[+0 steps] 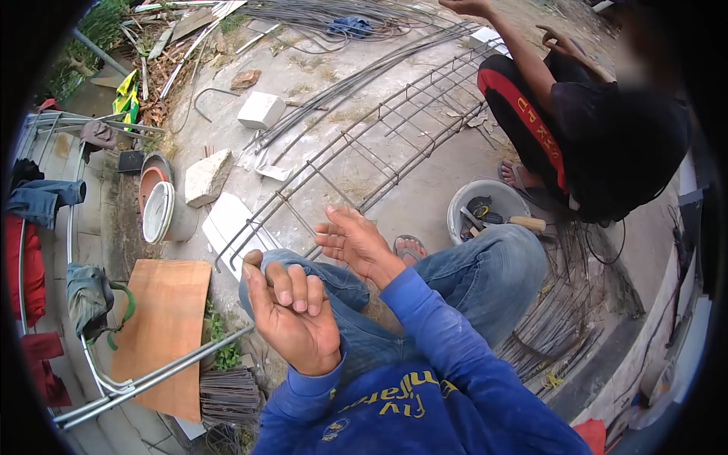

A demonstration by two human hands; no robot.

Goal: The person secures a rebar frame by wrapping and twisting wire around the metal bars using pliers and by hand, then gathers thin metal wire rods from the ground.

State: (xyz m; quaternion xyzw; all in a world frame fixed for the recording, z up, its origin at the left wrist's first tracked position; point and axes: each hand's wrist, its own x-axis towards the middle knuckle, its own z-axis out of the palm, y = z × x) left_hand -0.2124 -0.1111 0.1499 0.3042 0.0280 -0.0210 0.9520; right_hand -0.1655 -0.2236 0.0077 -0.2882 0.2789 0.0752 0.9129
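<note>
My left hand [294, 318] is raised over my lap, palm up with the fingers loosely curled; I see nothing in it. Beside it, my right hand [355, 244] is held in the air with its fingers apart and slightly bent, holding nothing. Just beyond both hands lies a long rebar cage [343, 135], made of dark steel bars joined by rectangular stirrups. Its near end, with a hooked bar, comes close to my left knee. Whether my hands touch the cage cannot be told, but they seem to be above it.
A co-worker [599, 144] squats at the right, arms raised. A bucket of tools [460, 199] stands near my right knee. Loose rebar [303, 114], a white block [261, 111], a stone block [208, 178], nested buckets [158, 208], a plywood sheet [163, 318] and a metal rack with clothes [72, 227] lie around.
</note>
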